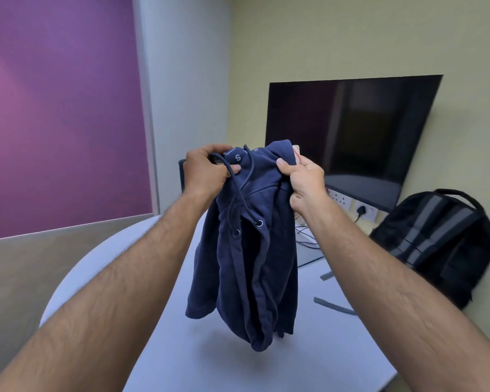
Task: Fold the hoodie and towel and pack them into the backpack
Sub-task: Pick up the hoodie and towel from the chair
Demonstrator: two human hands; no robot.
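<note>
- Head view, looking forward and down over a white table (181, 363) with a rounded far-left edge.
- Navy hoodie (252, 264) held up in the air above the table, bunched at the top, hanging in loose folds, lower end clear of the tabletop with a soft shadow beneath.
- Left hand (207, 171) clamped on the hoodie's upper left edge, fingers curled round the cloth, thumb pressing near a white printed letter "S".
- Right hand (306, 182) clamped on the hoodie's upper right edge, fingers curled round a gathered fold, thumb on top.
- Drawcord (238, 199) looping down from the left hand's grip across the front of the hoodie, running to two metal eyelets.
- Black backpack (441, 244) with grey stripes standing at the right end of the table, leaning against the pale wall, well apart from the hoodie; top handle upright; whether zipped or unzipped, cannot tell.
- Dark monitor (351, 131) behind the hoodie, screen off, tilted in the wide-angle view.
- Wall socket strip (357, 206) below the monitor, a black plug in it, thin cables (306, 239) trailing on the table behind the hoodie.
- Purple wall panel (63, 108) at left.
- Small patch of pale patterned cloth (296, 152) just behind the right hand's fingertips; too little visible to identify.
</note>
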